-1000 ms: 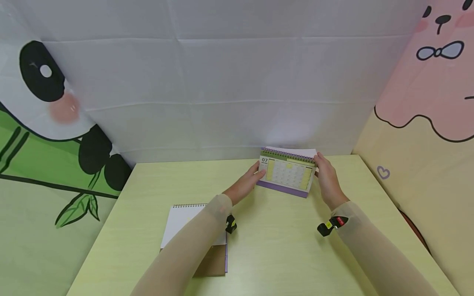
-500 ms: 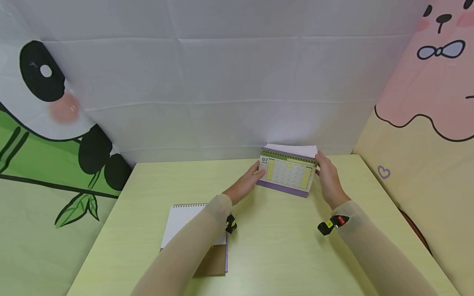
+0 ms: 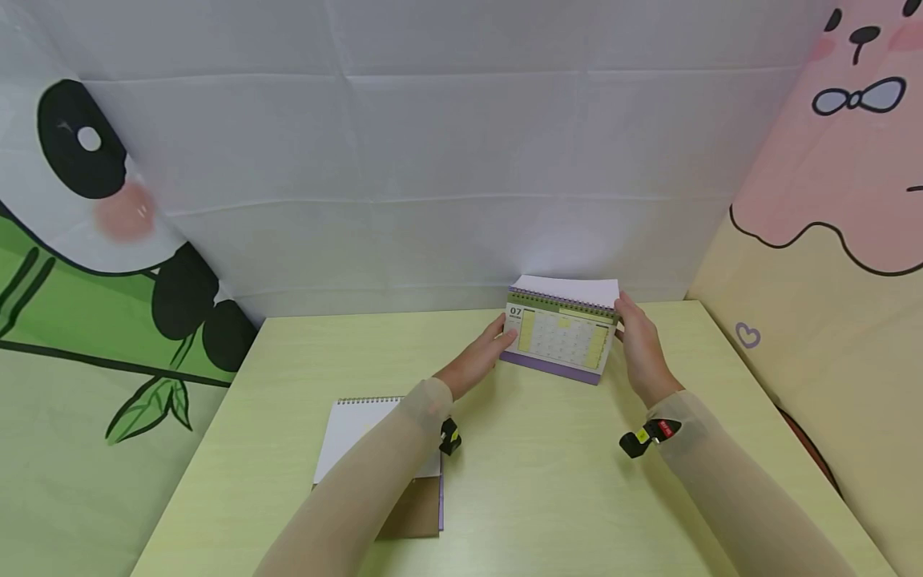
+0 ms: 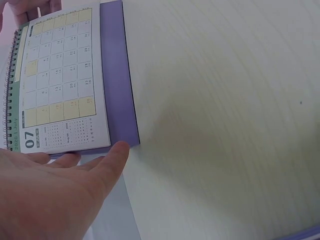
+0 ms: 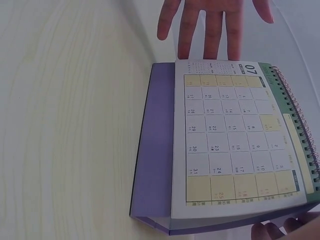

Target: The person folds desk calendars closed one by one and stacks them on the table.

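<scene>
A desk calendar [image 3: 558,336] with a purple base and a spiral-bound July page leans back on the far part of the table. Behind its spiral a white sheet [image 3: 570,289] slopes backward. My left hand [image 3: 477,357] is at the calendar's left edge. In the left wrist view its thumb touches the purple base's corner; in the right wrist view its straight fingers [image 5: 210,31] meet the side edge. Around the calendar's right edge my right hand [image 3: 639,353] has its fingers, partly hidden behind; in the right wrist view, curled fingertips [image 5: 274,231] show at that edge.
A second spiral-bound calendar [image 3: 353,433], with a white page and brown backing, lies at the table's left, partly covered by my left forearm. A white cloth wall [image 3: 433,160] rises behind the table [image 3: 548,481]. Printed cloth panels stand on both sides.
The white sheet behind the spiral has tilted up and back, so more of it shows. My right hand has shifted very slightly right; the left hand and the second calendar stay put.
</scene>
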Action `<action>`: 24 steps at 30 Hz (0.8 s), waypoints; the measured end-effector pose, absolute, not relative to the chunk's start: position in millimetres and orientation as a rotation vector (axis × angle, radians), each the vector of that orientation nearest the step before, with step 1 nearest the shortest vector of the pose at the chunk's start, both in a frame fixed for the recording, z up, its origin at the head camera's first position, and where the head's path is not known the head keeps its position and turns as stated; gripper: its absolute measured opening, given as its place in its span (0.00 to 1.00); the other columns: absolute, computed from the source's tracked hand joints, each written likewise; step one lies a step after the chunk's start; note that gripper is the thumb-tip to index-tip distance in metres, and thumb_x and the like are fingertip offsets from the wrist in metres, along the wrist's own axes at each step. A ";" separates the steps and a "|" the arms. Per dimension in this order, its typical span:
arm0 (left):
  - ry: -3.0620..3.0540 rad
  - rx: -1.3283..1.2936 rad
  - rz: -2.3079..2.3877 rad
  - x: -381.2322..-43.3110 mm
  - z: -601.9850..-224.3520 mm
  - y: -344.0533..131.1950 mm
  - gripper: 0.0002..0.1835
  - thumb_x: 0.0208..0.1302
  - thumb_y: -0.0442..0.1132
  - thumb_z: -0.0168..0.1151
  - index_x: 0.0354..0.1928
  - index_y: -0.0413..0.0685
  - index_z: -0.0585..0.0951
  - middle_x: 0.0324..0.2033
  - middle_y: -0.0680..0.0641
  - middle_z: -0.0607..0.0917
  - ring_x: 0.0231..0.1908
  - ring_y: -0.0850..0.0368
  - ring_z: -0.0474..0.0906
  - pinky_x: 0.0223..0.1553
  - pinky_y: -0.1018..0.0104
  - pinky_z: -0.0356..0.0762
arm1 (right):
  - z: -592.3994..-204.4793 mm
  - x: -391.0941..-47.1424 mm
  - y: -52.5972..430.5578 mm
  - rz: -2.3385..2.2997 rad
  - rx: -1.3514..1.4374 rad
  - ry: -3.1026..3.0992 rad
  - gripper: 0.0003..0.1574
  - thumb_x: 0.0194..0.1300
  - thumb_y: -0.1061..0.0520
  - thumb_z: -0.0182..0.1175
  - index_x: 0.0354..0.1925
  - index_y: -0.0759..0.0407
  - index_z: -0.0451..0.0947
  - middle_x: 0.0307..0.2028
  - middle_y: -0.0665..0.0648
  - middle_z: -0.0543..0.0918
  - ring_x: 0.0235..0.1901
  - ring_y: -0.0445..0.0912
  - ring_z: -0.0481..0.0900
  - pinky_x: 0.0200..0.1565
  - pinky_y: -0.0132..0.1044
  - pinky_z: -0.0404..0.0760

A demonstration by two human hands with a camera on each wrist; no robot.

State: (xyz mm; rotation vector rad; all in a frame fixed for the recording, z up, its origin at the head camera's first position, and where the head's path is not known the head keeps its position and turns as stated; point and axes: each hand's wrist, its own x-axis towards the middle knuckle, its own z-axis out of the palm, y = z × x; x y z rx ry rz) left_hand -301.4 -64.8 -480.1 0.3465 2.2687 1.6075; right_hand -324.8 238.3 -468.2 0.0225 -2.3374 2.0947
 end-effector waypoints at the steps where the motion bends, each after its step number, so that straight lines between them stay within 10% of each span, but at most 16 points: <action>1: 2.269 0.345 1.608 -301.3 -480.0 -64.8 0.45 0.95 0.69 0.40 1.00 0.66 0.38 1.00 0.53 0.42 1.00 0.44 0.37 0.97 0.30 0.50 | -467.8 -324.6 238.3 2.094 0.023 -2.337 0.47 0.98 0.31 0.33 1.00 0.46 0.40 1.00 0.47 0.41 1.00 0.51 0.40 0.98 0.63 0.51; 24: 2.265 0.353 1.625 -304.3 -481.9 -65.0 0.46 0.95 0.68 0.41 1.00 0.64 0.39 1.00 0.53 0.43 1.00 0.44 0.37 0.97 0.30 0.51 | -467.2 -322.4 237.9 2.106 0.004 -2.298 0.46 0.98 0.33 0.34 0.99 0.45 0.43 0.99 0.45 0.43 1.00 0.51 0.42 0.99 0.61 0.50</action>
